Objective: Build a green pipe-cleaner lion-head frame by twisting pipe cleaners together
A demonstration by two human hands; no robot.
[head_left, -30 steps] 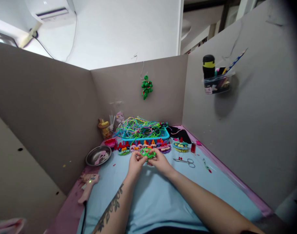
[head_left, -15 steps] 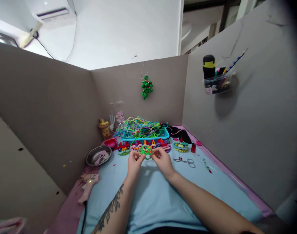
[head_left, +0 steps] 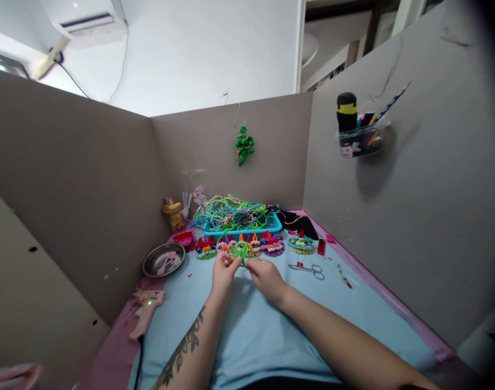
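Note:
Between my two hands is a bright green looped cord piece (head_left: pixel 242 249), held up above the light blue cloth. My left hand (head_left: pixel 225 271) pinches its lower left side between thumb and fingers. My right hand (head_left: pixel 267 276) is closed at its lower right, fingertips close to the left thumb; the fingers partly hide what they grip. Just behind stand several colourful crocheted-looking pieces (head_left: pixel 272 245) in a row. Scissors (head_left: pixel 307 270) lie to the right of my right hand.
A blue tray (head_left: pixel 276 223) heaped with tangled cords sits at the back. Left are a metal bowl (head_left: pixel 149 265) and a pink glue gun (head_left: pixel 147 314) with a cable. A green beaded-looking ornament (head_left: pixel 244 146) hangs on the rear panel. Grey panels (head_left: pixel 393 227) enclose the table.
My right hand has turned and shifted slightly left and down along the green cord piece, bringing its fingertips nearer the left hand. My left hand stays almost in place.

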